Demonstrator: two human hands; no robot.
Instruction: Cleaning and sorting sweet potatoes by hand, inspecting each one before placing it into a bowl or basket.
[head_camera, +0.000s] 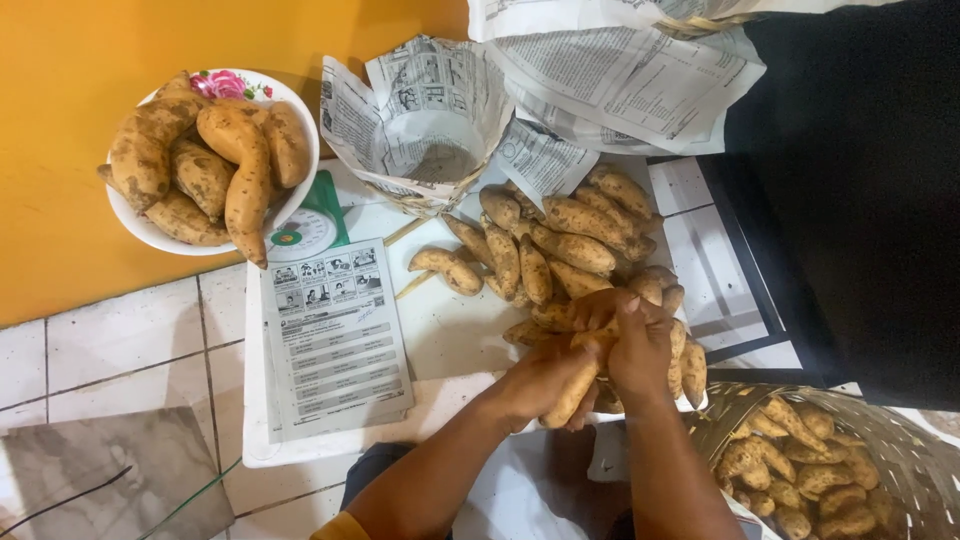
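Both my hands meet over a pile of tan sweet potatoes (560, 250) lying on a white board. My left hand (540, 382) grips a long sweet potato (572, 392) from below. My right hand (638, 345) closes over the top end of the same sweet potato, fingers curled. The pile spreads up and to the left from my hands, with several loose tubers (445, 268) at its edge.
A white bowl (135, 225) heaped with big sweet potatoes sits on a green-faced kitchen scale (305, 232) at the left. A newspaper-lined basket (430, 150) stands at the back. A printed sheet (335, 340) lies on the board. A woven basket (900, 450) of sweet potatoes is at lower right.
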